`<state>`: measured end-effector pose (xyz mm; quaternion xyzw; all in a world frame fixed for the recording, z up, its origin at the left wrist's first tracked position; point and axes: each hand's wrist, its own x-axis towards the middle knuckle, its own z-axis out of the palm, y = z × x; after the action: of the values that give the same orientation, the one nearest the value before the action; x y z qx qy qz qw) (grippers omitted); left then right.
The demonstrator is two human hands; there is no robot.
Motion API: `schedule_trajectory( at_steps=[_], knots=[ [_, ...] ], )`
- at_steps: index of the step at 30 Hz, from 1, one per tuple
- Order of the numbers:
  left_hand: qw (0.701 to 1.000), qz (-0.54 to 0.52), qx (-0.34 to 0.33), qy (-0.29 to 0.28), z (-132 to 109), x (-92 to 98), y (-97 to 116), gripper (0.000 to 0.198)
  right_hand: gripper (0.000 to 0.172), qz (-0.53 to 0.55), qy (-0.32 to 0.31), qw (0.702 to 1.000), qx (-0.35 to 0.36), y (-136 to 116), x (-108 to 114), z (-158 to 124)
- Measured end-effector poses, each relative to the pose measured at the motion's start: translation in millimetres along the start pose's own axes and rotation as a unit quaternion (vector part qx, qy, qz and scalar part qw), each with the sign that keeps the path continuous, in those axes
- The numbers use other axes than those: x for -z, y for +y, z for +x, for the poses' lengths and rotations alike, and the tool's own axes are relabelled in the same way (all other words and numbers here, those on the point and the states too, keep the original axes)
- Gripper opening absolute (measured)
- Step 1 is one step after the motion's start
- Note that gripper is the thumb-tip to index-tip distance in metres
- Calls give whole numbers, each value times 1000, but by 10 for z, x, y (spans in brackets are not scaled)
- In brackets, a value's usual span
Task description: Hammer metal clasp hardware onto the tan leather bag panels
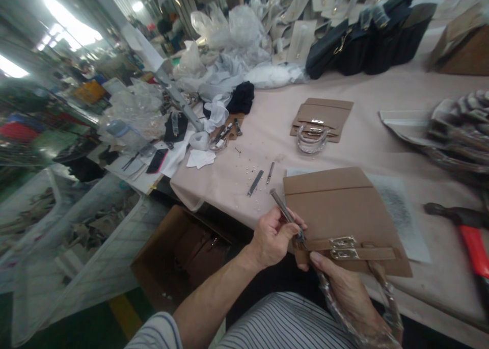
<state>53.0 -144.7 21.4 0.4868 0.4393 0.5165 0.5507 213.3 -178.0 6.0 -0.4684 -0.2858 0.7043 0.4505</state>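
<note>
My left hand (272,237) is closed around a slim metal punch (281,204). It slants, its lower end near a brown strap end at the table edge. My right hand (347,290) pinches the brown leather bag panel (336,201) by that strap end, thumb on top. Across the panel's lower part runs a strap with a shiny metal buckle (344,248). A plastic-wrapped handle (390,293) loops below the panel, partly hidden by my right hand. Under the panel lies a pale slab (405,211) with a dark worn patch.
A hammer (476,247) with a red grip lies at right. Beyond the panel are a short metal rod (270,173), a flat grey bar (255,183) and a second brown bag piece (324,115). Black bags (367,46) stand at the back. An open carton (160,257) sits below left.
</note>
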Motion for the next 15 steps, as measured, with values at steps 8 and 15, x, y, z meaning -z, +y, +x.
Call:
schedule_trajectory(
  at_steps=[8,15],
  knots=[
    [997,73,-37,-8,163,50,3,13,37,-49,-29,998,-11,-11,26,158],
    [999,29,-30,18,337,108,52,24,33,-23,-7,1000,-20,-126,-116,242]
  ],
)
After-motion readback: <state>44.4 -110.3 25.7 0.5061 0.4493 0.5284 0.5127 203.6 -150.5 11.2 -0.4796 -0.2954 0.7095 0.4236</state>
